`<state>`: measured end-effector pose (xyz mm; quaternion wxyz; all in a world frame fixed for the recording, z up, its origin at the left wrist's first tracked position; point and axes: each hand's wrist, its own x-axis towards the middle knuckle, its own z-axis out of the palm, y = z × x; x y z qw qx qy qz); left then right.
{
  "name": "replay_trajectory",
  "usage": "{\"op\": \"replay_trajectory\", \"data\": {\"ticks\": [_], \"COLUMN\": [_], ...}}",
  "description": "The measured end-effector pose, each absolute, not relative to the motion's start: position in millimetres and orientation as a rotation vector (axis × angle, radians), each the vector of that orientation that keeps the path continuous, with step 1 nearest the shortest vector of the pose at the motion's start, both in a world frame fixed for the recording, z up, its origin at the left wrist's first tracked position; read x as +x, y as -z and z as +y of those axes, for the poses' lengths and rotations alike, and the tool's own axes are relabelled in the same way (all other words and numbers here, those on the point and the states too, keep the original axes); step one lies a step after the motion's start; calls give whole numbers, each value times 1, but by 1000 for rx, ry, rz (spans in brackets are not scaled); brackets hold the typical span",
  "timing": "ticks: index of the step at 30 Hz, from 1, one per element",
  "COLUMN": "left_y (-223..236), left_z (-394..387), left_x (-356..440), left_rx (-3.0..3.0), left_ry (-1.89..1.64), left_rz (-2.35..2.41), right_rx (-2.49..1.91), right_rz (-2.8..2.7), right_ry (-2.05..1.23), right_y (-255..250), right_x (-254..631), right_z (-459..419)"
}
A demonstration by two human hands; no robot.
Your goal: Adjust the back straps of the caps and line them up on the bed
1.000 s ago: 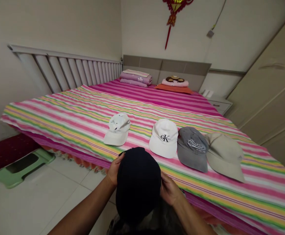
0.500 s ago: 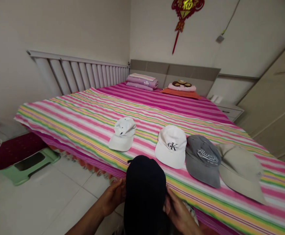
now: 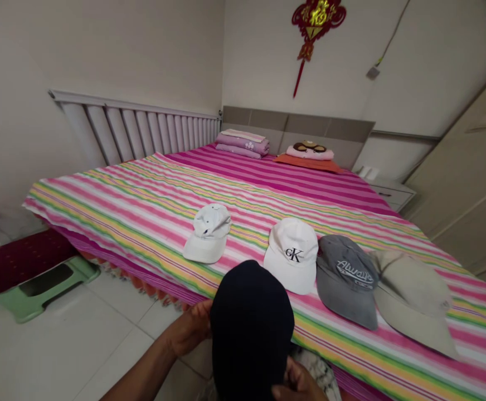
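Note:
A dark navy, nearly black cap (image 3: pixel 251 323) is held low in front of me at the bed's near edge. My left hand (image 3: pixel 193 327) grips its left side, fingertips tucked at the edge. My right hand (image 3: pixel 299 381) pinches the cap low on its right side, thumb on top. On the bed beyond lie a small white cap (image 3: pixel 208 233), a white cap with a black CK logo (image 3: pixel 292 255), a grey cap with white lettering (image 3: pixel 346 281) and a beige cap (image 3: pixel 414 301). The grey and beige caps touch or overlap.
The bed (image 3: pixel 121 197) has a striped spread, with folded bedding (image 3: pixel 243 143) and a pink pillow-like bundle (image 3: pixel 310 151) by the headboard. A green plastic stool (image 3: pixel 38 295) stands on the tiles at left. A radiator (image 3: pixel 142 131) lines the left wall.
My right hand has slid down the cap's right side toward the near end, thumb now on top. The cap has turned slightly, its crown shifting right. My left hand keeps its hold.

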<state>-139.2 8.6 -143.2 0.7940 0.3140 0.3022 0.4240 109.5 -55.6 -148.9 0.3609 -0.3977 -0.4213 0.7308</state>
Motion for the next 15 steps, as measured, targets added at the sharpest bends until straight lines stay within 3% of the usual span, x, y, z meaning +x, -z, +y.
{"op": "replay_trajectory", "data": {"ticks": [4,9,12,15], "left_y": [115,48,27,45], "left_z": [50,125,164,183], "left_x": [-141,-135,-129,-121], "left_rx": [742,857,894,862], "left_ry": [-1023,-1142,-1243,-1273], "left_rz": [522,371,468,790], "right_rx": [-977,-865,-884,-1019], "right_rz": [-1140,-971,-854,-762], "right_ry": [-1683,-1531,-1506,-1484], "right_y": [103,51,46,67], "right_x": [105,88,76,61], "right_z": [-27,36,83,120]}}
